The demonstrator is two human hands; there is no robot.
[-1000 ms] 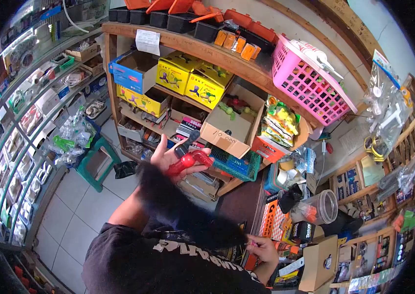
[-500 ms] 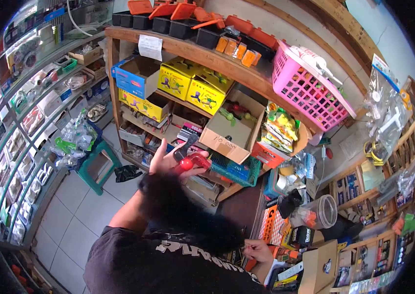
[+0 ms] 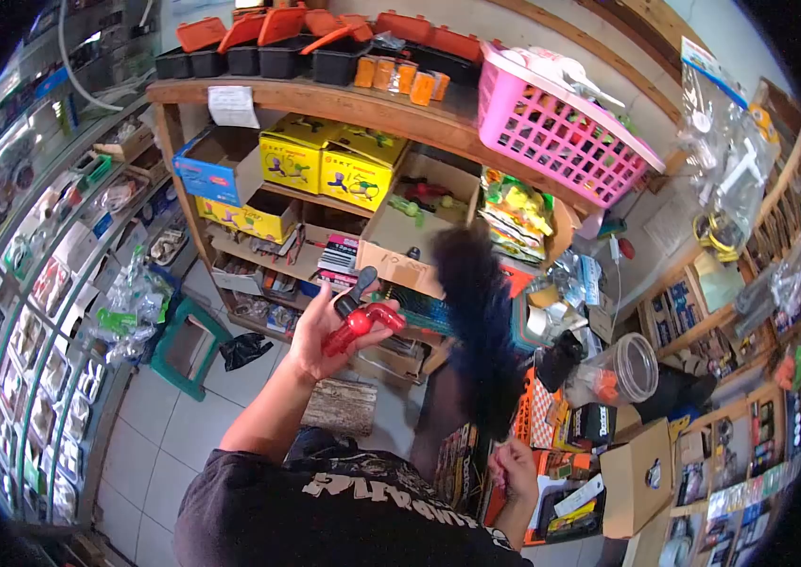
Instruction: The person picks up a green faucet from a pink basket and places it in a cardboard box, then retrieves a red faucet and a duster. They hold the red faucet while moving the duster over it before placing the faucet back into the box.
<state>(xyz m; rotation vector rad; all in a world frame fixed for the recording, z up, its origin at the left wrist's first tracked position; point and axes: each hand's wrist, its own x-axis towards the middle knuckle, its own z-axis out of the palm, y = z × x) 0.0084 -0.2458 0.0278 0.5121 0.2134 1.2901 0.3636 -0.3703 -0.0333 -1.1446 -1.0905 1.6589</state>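
A red and black plastic item (image 3: 358,322) lies across the palm of my left hand (image 3: 325,331), fingers curled around it, in front of the shelf. My right hand (image 3: 514,470) is closed around the lower end of a dark, fluffy duster (image 3: 478,321), which stands upright and is blurred by motion. The duster's top is beside an open cardboard box (image 3: 396,250) that holds green and red items.
Yellow boxes (image 3: 292,163) and a blue box (image 3: 216,170) sit on the wooden shelf (image 3: 325,98). Above stands a pink basket (image 3: 561,142). A green stool (image 3: 190,350) is on the tiled floor at left. A clear jar (image 3: 629,369) is at right.
The duster has swung from over my left forearm to the right and upright. My left hand still holds the red item, now in fuller view. The camera view has shifted.
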